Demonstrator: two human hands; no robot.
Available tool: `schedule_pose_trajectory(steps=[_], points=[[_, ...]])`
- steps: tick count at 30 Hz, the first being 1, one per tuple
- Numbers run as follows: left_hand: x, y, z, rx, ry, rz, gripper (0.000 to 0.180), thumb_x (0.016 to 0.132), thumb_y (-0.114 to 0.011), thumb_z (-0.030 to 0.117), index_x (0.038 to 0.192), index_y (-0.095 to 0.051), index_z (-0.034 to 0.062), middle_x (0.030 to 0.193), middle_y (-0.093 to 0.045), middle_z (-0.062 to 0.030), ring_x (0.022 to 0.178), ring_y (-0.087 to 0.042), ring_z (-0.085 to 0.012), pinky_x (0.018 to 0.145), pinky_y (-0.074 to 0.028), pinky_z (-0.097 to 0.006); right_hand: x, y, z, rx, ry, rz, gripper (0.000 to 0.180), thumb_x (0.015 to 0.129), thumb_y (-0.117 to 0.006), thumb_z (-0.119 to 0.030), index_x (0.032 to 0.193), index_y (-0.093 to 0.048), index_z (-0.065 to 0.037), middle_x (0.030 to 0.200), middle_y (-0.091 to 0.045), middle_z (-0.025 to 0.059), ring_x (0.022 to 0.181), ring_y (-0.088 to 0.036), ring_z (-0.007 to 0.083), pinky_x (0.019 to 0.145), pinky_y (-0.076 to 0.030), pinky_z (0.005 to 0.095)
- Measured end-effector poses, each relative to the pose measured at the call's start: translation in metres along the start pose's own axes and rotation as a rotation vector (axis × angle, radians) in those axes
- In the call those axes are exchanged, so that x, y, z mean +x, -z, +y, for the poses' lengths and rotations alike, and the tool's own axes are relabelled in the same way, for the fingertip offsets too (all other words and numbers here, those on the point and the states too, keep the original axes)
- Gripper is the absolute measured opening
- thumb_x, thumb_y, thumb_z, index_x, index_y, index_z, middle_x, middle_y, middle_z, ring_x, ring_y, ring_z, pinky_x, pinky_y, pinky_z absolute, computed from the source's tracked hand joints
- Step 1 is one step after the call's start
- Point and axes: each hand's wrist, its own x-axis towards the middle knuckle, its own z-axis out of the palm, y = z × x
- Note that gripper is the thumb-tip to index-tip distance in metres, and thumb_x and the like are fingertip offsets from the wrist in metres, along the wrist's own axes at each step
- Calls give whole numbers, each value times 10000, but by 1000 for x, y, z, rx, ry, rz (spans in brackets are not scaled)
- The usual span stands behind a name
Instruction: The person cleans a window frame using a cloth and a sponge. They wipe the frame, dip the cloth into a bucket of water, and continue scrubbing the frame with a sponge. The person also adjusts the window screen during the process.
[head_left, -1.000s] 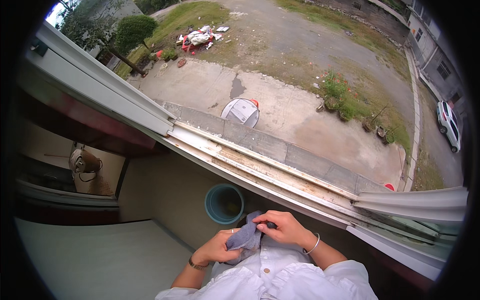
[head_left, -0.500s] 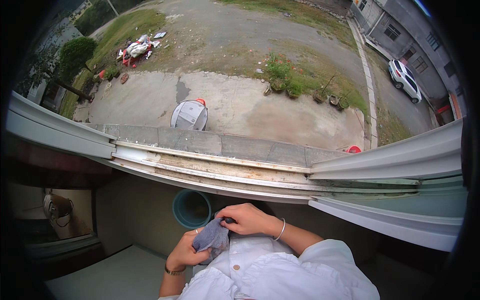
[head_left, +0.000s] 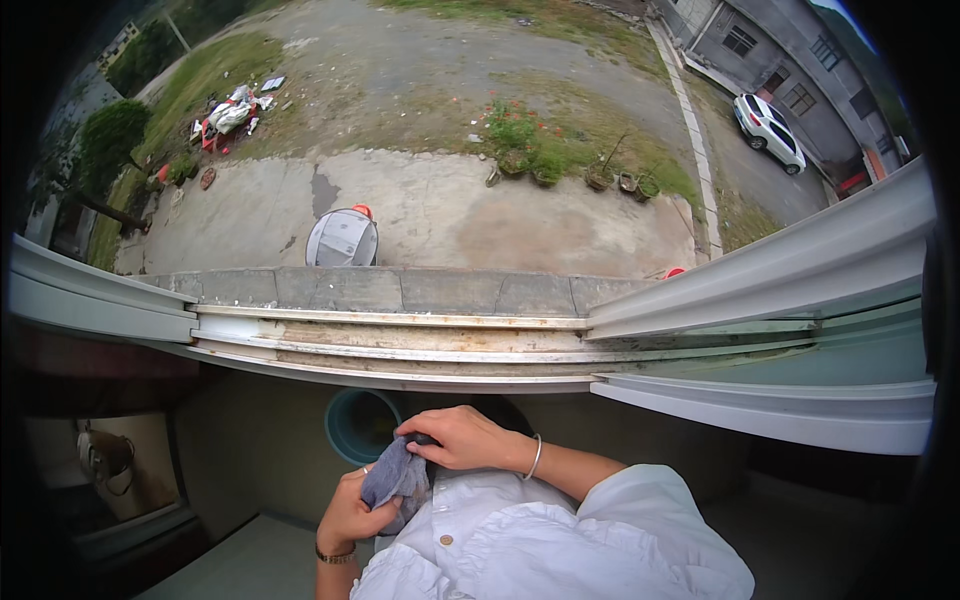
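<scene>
Both hands held a grey cloth [head_left: 395, 478] close to the chest, at about 6 o'clock in the view. The left hand [head_left: 352, 515] gripped its lower end; the right hand [head_left: 458, 438] closed over its top. They seemed to be wringing or bunching it above the teal bucket [head_left: 345, 430]. The dirty window track [head_left: 400, 345] lay at 12 o'clock; wiping it would call for reaching forward.

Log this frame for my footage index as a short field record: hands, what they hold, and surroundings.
left hand: grips the grey cloth from below
right hand: fingers on the cloth's top
bucket: teal, on the floor below the hands
window track: open, grimy, just ahead
outside: paved yard, white car
</scene>
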Motion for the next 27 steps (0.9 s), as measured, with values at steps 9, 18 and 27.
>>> schedule_pose_trajectory(steps=[9,18,27], points=[[-12,7,-18,78,241,78,274,840,-730,187,987,-684,-40,731,-685,-61,651,-579,-81,605,-493,-291,8,-12,-31,-7,34,122,186,868,-716,-173,1036,-712,-93,775,-695,89,605,-655,245,545,-505,324],[-57,30,-60,5,202,198,294,807,-756,200,945,-701,-53,768,-715,-98,683,-640,-113,642,-522,-296,-21,76,-71,-868,-233,656,111,807,-723,-98,907,-685,-67,765,-687,116,694,-682,297,601,-530,379],[-73,54,-77,3,121,139,276,802,-759,192,937,-705,-42,750,-713,-101,683,-654,-128,634,-515,-296,-31,104,-45,-1366,-861,502,72,797,-619,-48,768,-685,-46,737,-705,169,711,-714,348,650,-571,429]])
